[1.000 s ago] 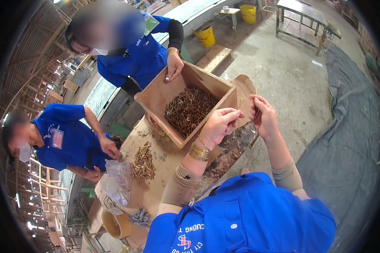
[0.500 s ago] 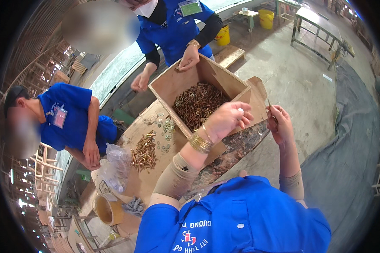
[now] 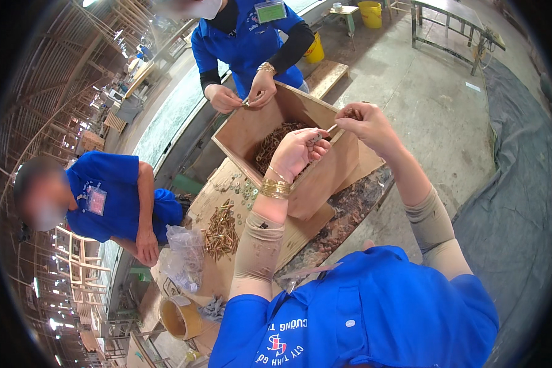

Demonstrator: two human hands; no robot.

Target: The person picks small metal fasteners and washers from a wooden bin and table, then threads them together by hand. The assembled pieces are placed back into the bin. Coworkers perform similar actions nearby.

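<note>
My left hand (image 3: 295,152) is palm up over the wooden box (image 3: 325,178), its fingers curled around small greyish pieces that look like washers. Beside it, to the right, my right hand (image 3: 371,127) pinches a thin bolt (image 3: 332,128) whose end points at the left fingers. More brownish bolts (image 3: 353,114) are bunched in the right hand. Inside the box lies a heap of bolts (image 3: 270,146), partly hidden behind my left hand. On the board left of the box are a pile of loose bolts (image 3: 221,232) and scattered washers (image 3: 244,189).
Across the box a co-worker's two hands (image 3: 251,95) meet over its far rim with a small piece. Another person (image 3: 113,202) stands at the left. A clear plastic bag (image 3: 184,254), a yellowish tub (image 3: 179,318) and a grey cloth (image 3: 213,308) lie near the board's left end.
My right hand has moved up and left, bringing the bolt to my left hand, whose fingers have curled in. The co-worker's hands have come together at the box rim.
</note>
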